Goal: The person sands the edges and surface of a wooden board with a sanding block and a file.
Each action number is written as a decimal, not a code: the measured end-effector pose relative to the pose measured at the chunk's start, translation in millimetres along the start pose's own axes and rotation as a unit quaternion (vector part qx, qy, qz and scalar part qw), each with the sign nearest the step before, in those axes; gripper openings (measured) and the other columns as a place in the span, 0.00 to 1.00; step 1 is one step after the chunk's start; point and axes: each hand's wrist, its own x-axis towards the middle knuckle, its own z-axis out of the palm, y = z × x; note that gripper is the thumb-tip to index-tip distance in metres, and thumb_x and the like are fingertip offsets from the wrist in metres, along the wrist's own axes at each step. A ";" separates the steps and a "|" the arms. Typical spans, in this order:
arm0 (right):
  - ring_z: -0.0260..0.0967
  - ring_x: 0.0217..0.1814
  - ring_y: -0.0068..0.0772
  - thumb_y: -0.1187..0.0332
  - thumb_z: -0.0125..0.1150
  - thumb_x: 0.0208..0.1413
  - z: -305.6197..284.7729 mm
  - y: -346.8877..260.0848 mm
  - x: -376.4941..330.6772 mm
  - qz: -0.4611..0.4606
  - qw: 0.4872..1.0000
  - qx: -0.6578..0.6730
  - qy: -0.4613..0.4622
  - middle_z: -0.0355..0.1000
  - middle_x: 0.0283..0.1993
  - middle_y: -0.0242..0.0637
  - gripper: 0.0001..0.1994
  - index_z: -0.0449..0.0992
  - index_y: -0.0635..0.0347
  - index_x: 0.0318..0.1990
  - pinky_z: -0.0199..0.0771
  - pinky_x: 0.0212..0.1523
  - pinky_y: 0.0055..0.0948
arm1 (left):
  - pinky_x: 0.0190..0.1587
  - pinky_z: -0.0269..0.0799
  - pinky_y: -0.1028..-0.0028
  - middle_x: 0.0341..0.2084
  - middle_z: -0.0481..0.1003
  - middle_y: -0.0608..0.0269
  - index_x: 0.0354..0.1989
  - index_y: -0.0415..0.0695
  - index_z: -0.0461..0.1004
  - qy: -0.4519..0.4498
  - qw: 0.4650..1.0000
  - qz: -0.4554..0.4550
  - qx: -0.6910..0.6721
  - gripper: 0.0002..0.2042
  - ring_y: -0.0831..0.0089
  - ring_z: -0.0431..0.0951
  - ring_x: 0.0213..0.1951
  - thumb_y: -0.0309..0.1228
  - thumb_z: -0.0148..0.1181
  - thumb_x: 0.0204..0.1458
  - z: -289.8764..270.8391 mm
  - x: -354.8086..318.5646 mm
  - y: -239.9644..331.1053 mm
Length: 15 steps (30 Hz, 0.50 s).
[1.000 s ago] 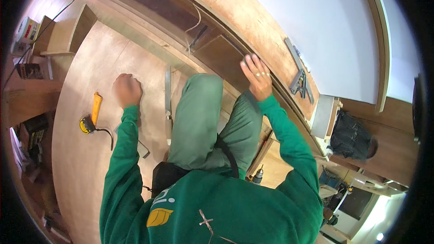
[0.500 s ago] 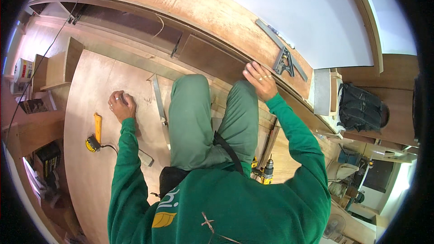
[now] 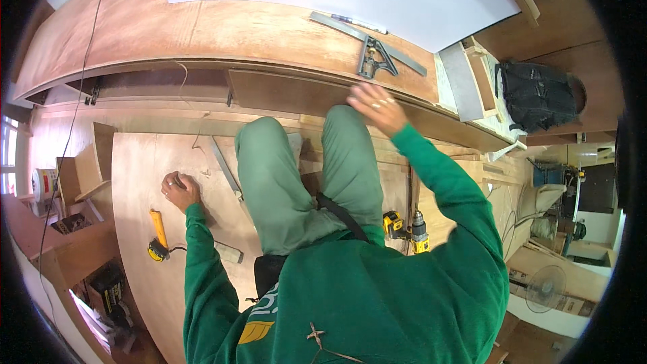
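Note:
My left hand [image 3: 180, 190] rests on a large plywood sheet [image 3: 151, 162], its fingers loosely bent and apart; the undersides of the fingers are hidden. Just below it lie a yellow-handled tool [image 3: 158, 228] and a yellow-and-black tape measure [image 3: 158, 251]. My right hand [image 3: 379, 109], slightly blurred, is open with fingers stretched out beside my right knee, near the edge of a long wooden cabinet [image 3: 290, 87]. Nothing shows in it. Beyond its fingertips a combination square [image 3: 371, 54] and a marker pen [image 3: 359, 23] lie on the cabinet's plywood face.
A metal straight bar [image 3: 224, 165] lies left of my knees. By my right hip stands a yellow-and-black cordless drill [image 3: 419, 230]. A dark backpack [image 3: 539, 96] sits at the right, with a fan [image 3: 544, 288] lower down. A thin cable [image 3: 82, 81] crosses the left side.
The view has turned, so the cabinet edge lies flatter. My right hand has lifted slightly from the edge by my knee. My left hand stays on the plywood sheet.

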 end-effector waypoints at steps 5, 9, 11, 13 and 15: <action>0.66 0.68 0.50 0.86 0.49 0.52 -62.9 -10.7 -109.9 0.213 0.973 0.034 -0.084 0.67 0.68 0.43 0.36 0.64 0.45 0.71 0.70 0.64 0.46 | 0.54 0.67 0.51 0.45 0.74 0.53 0.42 0.44 0.77 0.000 1.000 -0.008 0.015 0.11 0.48 0.71 0.50 0.33 0.57 0.52 -2.8 -5.2 9.3; 0.76 0.51 0.56 0.84 0.49 0.52 -48.8 -34.3 -81.9 0.347 0.926 0.140 -0.054 0.75 0.57 0.45 0.41 0.55 0.41 0.75 0.77 0.46 0.48 | 0.55 0.67 0.50 0.45 0.74 0.52 0.43 0.44 0.77 0.013 0.999 0.029 0.023 0.11 0.48 0.71 0.50 0.33 0.57 0.53 7.5 -2.2 -9.2; 0.76 0.46 0.59 0.81 0.50 0.53 -38.3 -38.0 -57.1 0.335 0.929 0.158 0.004 0.76 0.53 0.48 0.43 0.47 0.39 0.77 0.78 0.42 0.52 | 0.55 0.67 0.49 0.45 0.74 0.52 0.43 0.44 0.77 0.007 1.000 0.017 0.020 0.11 0.48 0.71 0.51 0.33 0.57 0.54 10.5 -4.8 -6.7; 0.76 0.46 0.59 0.81 0.50 0.52 -31.1 -42.6 -39.2 0.354 0.921 0.159 0.028 0.76 0.53 0.48 0.44 0.46 0.38 0.77 0.77 0.41 0.52 | 0.54 0.67 0.49 0.45 0.74 0.51 0.44 0.44 0.77 0.012 0.999 0.032 0.009 0.11 0.48 0.71 0.51 0.33 0.57 0.54 13.0 -4.2 -6.1; 0.76 0.45 0.60 0.81 0.50 0.52 -25.9 -45.5 -29.4 0.370 0.917 0.149 0.020 0.76 0.53 0.49 0.44 0.46 0.38 0.77 0.77 0.41 0.54 | 0.54 0.67 0.49 0.45 0.74 0.51 0.44 0.44 0.77 0.013 0.999 0.036 0.005 0.11 0.48 0.71 0.51 0.34 0.57 0.54 13.9 -4.1 -7.7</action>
